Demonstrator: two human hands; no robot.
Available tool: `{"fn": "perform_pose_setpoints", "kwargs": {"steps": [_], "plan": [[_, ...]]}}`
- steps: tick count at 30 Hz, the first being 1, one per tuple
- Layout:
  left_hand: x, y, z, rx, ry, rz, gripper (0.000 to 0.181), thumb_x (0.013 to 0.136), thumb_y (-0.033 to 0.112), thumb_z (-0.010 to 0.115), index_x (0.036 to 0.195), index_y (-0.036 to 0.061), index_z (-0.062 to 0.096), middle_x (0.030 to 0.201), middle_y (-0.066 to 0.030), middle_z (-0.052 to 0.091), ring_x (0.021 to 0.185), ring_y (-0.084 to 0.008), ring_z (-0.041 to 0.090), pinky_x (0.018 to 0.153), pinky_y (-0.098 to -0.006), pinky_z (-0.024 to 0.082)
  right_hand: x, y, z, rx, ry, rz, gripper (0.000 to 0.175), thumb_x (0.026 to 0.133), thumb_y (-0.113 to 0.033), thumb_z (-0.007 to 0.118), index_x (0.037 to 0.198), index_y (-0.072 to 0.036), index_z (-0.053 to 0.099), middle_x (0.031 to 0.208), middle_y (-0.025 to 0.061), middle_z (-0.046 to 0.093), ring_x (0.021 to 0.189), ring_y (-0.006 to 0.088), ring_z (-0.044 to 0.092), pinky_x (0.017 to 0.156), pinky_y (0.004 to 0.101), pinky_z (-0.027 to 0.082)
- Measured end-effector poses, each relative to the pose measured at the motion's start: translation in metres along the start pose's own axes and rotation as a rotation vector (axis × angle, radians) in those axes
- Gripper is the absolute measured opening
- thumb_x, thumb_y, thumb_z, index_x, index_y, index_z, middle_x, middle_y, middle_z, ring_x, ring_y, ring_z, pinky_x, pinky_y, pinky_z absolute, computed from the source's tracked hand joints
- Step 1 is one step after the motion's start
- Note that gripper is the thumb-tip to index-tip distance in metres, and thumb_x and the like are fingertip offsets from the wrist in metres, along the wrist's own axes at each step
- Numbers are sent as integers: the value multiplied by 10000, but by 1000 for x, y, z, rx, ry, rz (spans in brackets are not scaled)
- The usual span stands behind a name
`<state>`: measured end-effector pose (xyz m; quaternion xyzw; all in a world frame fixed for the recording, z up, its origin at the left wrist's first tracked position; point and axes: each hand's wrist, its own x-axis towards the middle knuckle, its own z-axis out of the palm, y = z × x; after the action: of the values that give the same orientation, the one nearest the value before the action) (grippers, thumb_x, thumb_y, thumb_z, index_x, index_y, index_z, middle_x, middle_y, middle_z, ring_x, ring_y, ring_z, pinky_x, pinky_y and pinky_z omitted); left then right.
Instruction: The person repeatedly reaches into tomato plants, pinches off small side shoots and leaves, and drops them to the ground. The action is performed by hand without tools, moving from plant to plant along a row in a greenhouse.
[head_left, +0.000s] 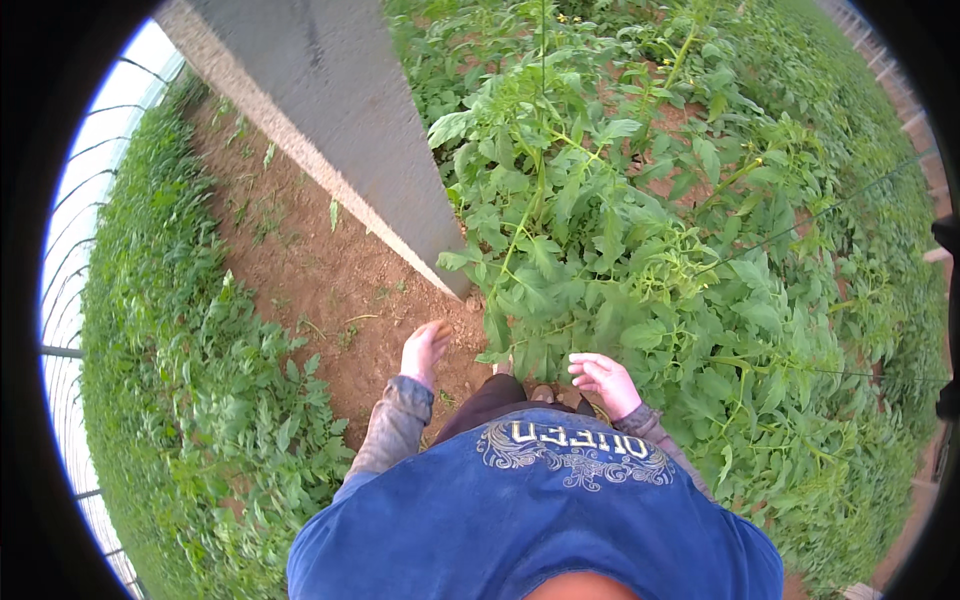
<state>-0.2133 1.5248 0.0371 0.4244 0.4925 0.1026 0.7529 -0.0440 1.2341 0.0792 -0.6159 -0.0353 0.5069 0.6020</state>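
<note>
Over the bare soil path, my left hand is raised with its fingers bent close together; whether anything is between them cannot be made out. My right hand is beside the lower leaves of a tomato plant, fingers partly bent and a little apart, with nothing seen in it. Whether its fingertips touch the leaves is unclear. A thin green string runs upward from this plant. Its stems and leaves hide part of my feet.
A concrete post stands just ahead, between the soil path and the tomato plants. More leafy rows line the left, beside a greenhouse wall with curved ribs. Another string slants through the foliage at right.
</note>
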Motion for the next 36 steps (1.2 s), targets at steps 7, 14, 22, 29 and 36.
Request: {"fn": "perform_pose_setpoints", "kwargs": {"steps": [7,14,22,29,36], "plan": [[-64,-50,-67,-183,150,-40,393,881,320,487,1160,46,529,1133,-109,584,1035,-202,546,886,-311,405,0,-36,30,-105,-35,-200,253,918,-176,468,1082,-32,596,931,53,628,764,109,568,726,240,463],[-63,-41,-124,-95,51,113,305,909,257,485,1111,42,561,1031,-78,626,933,-144,585,798,-262,434,117,-133,89,140,-65,-299,258,894,-228,512,1047,-39,601,899,57,628,726,129,573,677,262,480],[-68,-30,-297,-142,351,13,298,901,271,496,1104,71,584,1018,-61,640,931,-121,586,792,-252,421,285,-218,132,816,289,-218,326,854,-311,552,1049,-54,599,926,63,605,786,177,559,650,271,469],[-56,33,-427,-211,553,-40,294,909,284,496,1108,87,583,1021,-44,635,903,-116,586,772,-245,427,334,-240,164,855,468,-329,329,852,-318,543,1043,-57,602,935,74,606,799,192,563,662,285,469],[15,94,-434,-177,474,-1,278,919,249,477,1114,80,581,1006,-50,640,911,-118,588,794,-254,423,336,-248,158,851,559,-364,332,850,-326,534,1038,-60,605,945,85,608,813,206,566,675,300,469]]}}
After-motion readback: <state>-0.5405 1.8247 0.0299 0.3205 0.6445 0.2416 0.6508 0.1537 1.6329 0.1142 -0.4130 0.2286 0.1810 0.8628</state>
